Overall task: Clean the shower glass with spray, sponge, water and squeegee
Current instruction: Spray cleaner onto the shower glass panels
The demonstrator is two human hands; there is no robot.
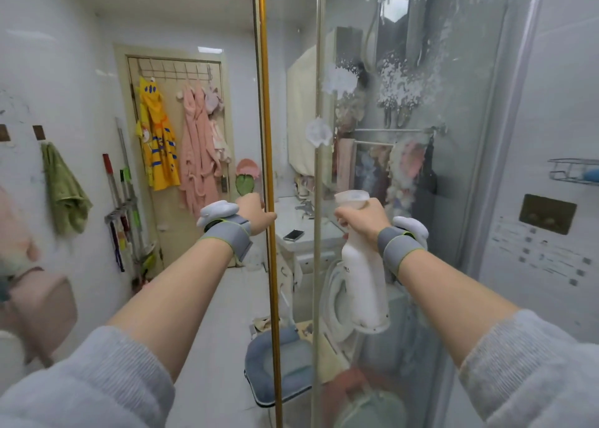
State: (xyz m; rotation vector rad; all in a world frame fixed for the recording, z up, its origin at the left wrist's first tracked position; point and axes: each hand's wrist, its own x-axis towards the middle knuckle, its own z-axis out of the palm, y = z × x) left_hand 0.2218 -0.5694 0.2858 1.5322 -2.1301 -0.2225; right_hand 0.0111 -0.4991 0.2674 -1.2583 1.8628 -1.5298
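Observation:
The shower glass (405,174) fills the right half of the view, with white foam blobs and streaks (398,83) on its upper part. Its gold-edged door frame (270,155) runs top to bottom at the centre. My left hand (254,213) grips that gold edge at mid height. My right hand (363,220) holds a white spray bottle (364,285) by its neck, close to the glass, with the nozzle pointing at the pane. Both wrists wear grey straps. No sponge or squeegee is visible.
Behind the glass are a toilet (337,301) with a blue seat cover, a sink counter with a phone (293,235), and towels on a rail. The door (175,155) carries hanging robes. Mops (121,213) and a green cloth (63,190) hang on the left wall; a wire shelf (573,171) is right.

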